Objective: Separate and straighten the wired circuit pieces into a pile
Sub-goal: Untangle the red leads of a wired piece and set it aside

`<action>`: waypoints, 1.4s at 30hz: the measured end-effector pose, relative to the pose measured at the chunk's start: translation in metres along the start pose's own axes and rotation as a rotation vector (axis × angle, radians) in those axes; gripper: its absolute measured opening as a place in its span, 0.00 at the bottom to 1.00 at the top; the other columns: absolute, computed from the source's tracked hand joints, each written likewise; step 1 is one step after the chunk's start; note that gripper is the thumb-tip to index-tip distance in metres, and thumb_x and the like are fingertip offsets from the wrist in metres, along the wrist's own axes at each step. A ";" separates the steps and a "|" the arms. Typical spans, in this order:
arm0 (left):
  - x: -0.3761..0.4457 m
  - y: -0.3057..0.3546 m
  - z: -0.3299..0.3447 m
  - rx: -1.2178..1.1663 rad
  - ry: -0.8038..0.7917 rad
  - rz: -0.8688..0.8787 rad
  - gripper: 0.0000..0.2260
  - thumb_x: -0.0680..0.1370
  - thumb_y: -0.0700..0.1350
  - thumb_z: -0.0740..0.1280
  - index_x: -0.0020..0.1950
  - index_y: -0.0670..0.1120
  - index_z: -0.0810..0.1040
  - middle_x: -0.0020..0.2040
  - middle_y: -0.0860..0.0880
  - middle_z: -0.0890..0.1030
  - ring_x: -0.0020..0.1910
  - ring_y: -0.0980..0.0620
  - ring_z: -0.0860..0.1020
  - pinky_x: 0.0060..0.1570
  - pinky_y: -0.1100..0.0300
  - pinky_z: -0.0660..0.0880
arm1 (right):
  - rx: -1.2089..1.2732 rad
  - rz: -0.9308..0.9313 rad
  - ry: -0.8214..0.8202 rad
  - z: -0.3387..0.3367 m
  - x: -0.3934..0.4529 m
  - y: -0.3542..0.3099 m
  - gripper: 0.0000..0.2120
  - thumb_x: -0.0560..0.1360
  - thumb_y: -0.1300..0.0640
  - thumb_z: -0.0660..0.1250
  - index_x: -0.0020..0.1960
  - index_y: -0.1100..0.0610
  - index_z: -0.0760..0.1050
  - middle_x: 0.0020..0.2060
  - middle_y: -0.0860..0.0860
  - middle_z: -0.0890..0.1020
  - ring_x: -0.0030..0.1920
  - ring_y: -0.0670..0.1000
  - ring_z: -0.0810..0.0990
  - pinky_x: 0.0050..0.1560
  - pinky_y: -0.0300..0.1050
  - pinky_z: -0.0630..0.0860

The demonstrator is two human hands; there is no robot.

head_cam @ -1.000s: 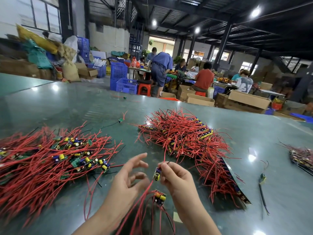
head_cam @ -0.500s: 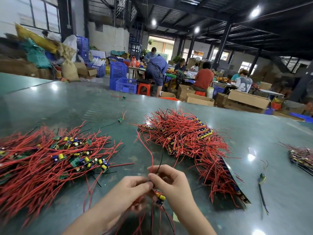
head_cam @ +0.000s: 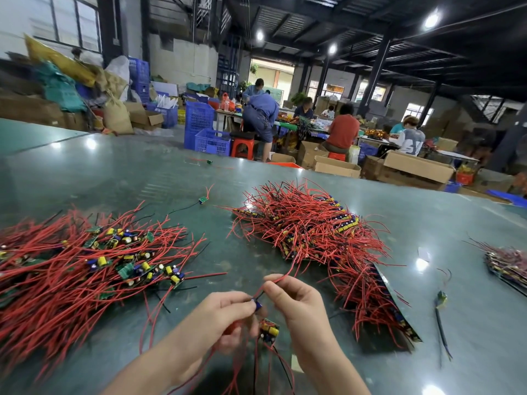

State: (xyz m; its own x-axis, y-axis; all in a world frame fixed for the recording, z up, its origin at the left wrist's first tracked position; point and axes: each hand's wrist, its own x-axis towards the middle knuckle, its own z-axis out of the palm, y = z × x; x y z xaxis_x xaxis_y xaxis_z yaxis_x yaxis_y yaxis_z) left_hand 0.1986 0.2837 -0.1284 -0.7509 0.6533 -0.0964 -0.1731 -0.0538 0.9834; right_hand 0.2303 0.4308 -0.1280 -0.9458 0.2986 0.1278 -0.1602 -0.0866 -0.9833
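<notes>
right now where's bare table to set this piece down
Bare table lies between the left pile and the middle pile, and between that pile and the stray piece. Crowded under both hands, left hand and right hand.

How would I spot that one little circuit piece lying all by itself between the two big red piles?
Start at the wide green table and find the gap between the loose left pile and the neater right pile. Near the far end of that gap lies a lone circuit piece. Unlike its neighbours it touches neither pile: a tiny green board with a short red wire and a long black one.
</notes>
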 end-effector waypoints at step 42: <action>-0.005 -0.009 -0.004 1.176 0.646 0.514 0.23 0.72 0.62 0.56 0.27 0.46 0.71 0.19 0.49 0.67 0.20 0.51 0.69 0.21 0.59 0.65 | 0.028 -0.028 0.190 0.014 -0.009 -0.002 0.06 0.68 0.67 0.72 0.36 0.58 0.83 0.33 0.50 0.85 0.35 0.41 0.81 0.37 0.28 0.73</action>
State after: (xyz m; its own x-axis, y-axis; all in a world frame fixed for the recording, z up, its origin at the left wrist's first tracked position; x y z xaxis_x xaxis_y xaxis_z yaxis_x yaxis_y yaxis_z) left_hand 0.2012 0.2775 -0.1376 -0.7749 0.2851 0.5642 0.5791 0.6781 0.4527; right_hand 0.2356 0.4147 -0.1251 -0.8708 0.4753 0.1259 -0.1962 -0.1012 -0.9753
